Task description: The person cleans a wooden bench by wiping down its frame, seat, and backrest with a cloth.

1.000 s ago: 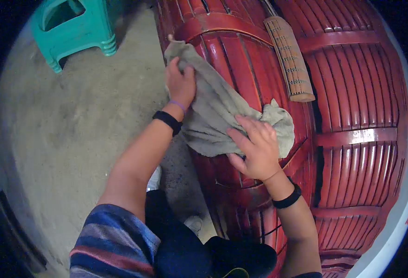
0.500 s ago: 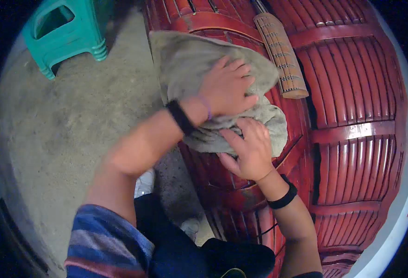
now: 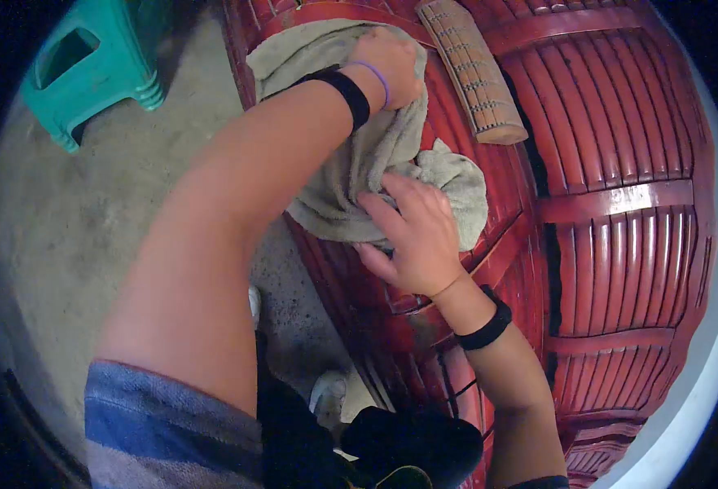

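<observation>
A grey-green cloth (image 3: 375,155) lies rumpled across a red slatted bamboo seat (image 3: 359,285). My left hand (image 3: 395,65) is curled closed on the far part of the cloth, its fingertips partly hidden. Folds run from that hand toward me. Nearer to me, my right hand (image 3: 416,232) rests on the cloth with thumb and fingers spread, beside a bunched end of the cloth.
A tan slatted block (image 3: 477,77), like a bamboo headrest, lies beyond the cloth to the right. The red slatted backrest (image 3: 611,138) rises along the right. At upper left a green plastic stool (image 3: 90,73) stands on the concrete floor (image 3: 131,212).
My left hand has moved farther away and closed from flat, gathering the cloth into folds. My right hand stays spread on the near part. The whole view has shifted slightly.
</observation>
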`<action>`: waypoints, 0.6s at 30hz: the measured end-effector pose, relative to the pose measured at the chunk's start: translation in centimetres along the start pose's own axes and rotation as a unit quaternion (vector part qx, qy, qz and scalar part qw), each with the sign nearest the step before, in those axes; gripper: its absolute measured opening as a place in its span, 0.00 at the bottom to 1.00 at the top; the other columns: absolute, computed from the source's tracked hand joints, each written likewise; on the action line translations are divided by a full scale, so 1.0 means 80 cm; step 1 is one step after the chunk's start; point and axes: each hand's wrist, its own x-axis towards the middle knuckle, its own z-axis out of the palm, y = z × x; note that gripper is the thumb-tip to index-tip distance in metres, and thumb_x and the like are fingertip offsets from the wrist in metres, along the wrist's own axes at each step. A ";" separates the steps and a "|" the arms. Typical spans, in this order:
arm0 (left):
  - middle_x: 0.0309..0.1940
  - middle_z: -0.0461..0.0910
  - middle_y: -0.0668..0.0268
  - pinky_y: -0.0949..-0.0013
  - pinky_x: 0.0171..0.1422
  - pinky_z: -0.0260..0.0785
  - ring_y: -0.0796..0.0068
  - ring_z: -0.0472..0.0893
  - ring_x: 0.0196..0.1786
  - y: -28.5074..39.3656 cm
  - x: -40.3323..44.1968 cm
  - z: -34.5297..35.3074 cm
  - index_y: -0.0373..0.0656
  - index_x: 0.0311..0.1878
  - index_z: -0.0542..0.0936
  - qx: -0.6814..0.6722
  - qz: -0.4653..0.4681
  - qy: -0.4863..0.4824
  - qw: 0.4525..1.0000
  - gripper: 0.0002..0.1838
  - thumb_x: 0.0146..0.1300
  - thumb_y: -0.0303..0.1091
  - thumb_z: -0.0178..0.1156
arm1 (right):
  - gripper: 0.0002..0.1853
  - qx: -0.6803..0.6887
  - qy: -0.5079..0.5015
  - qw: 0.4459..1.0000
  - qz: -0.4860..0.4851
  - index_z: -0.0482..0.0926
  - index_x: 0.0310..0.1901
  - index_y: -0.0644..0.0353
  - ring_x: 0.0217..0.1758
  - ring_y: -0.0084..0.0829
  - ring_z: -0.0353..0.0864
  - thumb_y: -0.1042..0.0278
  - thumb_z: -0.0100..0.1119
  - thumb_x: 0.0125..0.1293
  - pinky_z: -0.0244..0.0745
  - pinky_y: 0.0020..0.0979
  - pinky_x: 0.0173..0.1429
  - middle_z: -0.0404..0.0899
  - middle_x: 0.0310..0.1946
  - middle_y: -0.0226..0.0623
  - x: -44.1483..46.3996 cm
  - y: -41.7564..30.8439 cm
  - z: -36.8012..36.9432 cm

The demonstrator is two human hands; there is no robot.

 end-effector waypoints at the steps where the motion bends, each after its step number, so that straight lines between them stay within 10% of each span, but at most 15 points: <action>1: 0.53 0.81 0.51 0.54 0.67 0.64 0.50 0.73 0.63 0.002 0.001 -0.002 0.36 0.58 0.77 0.006 0.006 0.000 1.000 0.34 0.58 0.55 0.56 | 0.30 0.003 0.000 1.000 0.003 0.79 0.51 0.53 0.57 0.46 0.72 0.58 0.70 0.42 0.67 0.44 0.57 0.72 0.54 0.42 0.000 -0.001 0.000; 10: 0.74 0.52 0.54 0.30 0.66 0.54 0.29 0.60 0.68 0.043 0.015 0.019 0.51 0.68 0.68 -0.032 -0.098 0.033 0.994 0.36 0.54 0.48 0.61 | 0.30 0.003 0.008 1.000 0.002 0.79 0.51 0.53 0.57 0.46 0.72 0.57 0.70 0.42 0.67 0.44 0.58 0.72 0.54 0.42 -0.001 -0.002 -0.001; 18: 0.67 0.60 0.55 0.31 0.66 0.53 0.47 0.64 0.68 0.035 0.020 0.002 0.48 0.65 0.69 -0.084 -0.093 -0.001 0.992 0.33 0.55 0.44 0.61 | 0.29 0.008 0.009 1.000 0.012 0.79 0.51 0.52 0.58 0.45 0.71 0.54 0.69 0.44 0.65 0.44 0.60 0.72 0.54 0.42 0.000 -0.005 -0.004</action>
